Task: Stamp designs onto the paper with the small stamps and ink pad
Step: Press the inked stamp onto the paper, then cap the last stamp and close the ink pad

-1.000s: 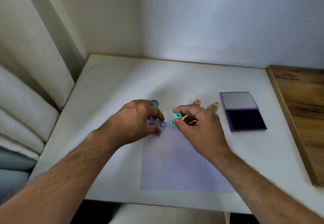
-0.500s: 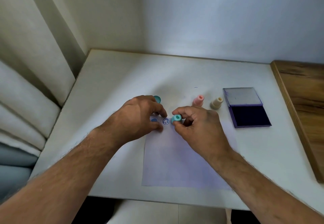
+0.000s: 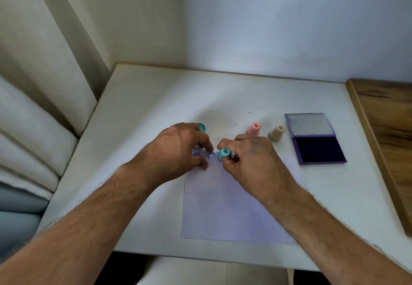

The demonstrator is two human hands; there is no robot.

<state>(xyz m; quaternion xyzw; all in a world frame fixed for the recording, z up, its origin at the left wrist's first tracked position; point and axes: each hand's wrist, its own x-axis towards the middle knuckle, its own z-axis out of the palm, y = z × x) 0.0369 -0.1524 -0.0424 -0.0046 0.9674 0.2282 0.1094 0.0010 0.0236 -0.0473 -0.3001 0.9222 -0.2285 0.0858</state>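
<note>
A pale sheet of paper (image 3: 225,209) lies on the white table (image 3: 156,106). My right hand (image 3: 252,162) pinches a small teal stamp (image 3: 223,153) and holds it down on the paper's top edge. Just left of it sits a round blue print (image 3: 211,156), and a second blue print (image 3: 197,153) shows beside my left hand (image 3: 178,151), whose fingertips rest flat on the paper's top left corner. Behind the left hand another teal stamp (image 3: 201,127) peeks out. A pink stamp (image 3: 253,128) and a cream stamp (image 3: 277,132) stand to the right, next to the open purple ink pad (image 3: 316,148).
A wooden board (image 3: 388,133) borders the table on the right. Curtains (image 3: 33,106) hang along the left, and a wall closes the back. The table's front edge lies just under my forearms.
My right hand has lowered the teal stamp from a tilted hold above the paper down onto the sheet beside the round print. The left hand stays on the corner.
</note>
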